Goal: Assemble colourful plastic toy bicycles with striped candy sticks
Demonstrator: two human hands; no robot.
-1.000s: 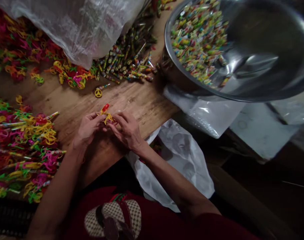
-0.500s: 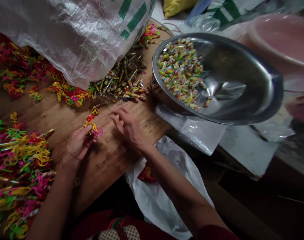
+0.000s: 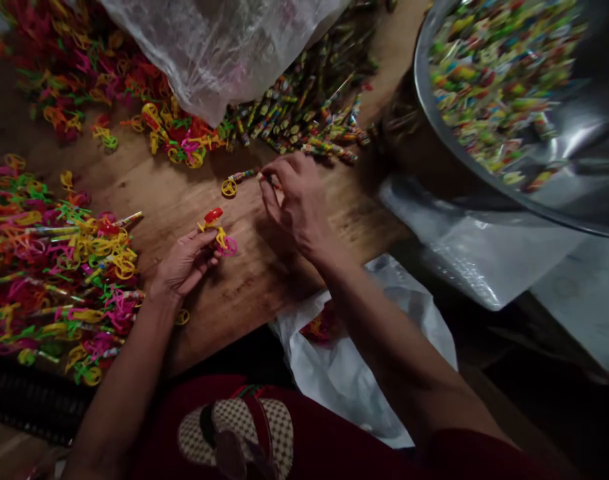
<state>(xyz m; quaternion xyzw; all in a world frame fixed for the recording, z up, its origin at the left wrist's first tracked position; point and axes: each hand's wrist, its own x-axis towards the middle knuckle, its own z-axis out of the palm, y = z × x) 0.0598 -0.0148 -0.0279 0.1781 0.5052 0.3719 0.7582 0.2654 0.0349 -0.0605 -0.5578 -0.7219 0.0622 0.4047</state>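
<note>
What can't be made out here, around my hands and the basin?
All in the head view:
Right hand: whether it grips anything; its own fingers and blur hide that.
Toy in the left hand: the part that the grip covers.
Basin: its far side, cut off by the top and right edges.
Pieces inside it: their printing, blurred.
White bag: some of it, behind the right forearm.

A small red-and-yellow plastic toy [image 3: 221,235], just off center toward 9 o'clock, sports a pink spoked wheel [image 3: 228,247]. Farther out at 9, a tangled heap of plastic toys [image 3: 99,250] mixes yellow, pink, green and orange. A milky translucent plastic bag [image 3: 224,60] shows at 11; slim, multicolored printed tubes [image 3: 284,113] at 12; a silvery round metal basin [image 3: 421,87] at 2. At 7, brown-and-cream checked rounded pieces [image 3: 228,415] contrast with dark red cloth [image 3: 329,427].
</note>
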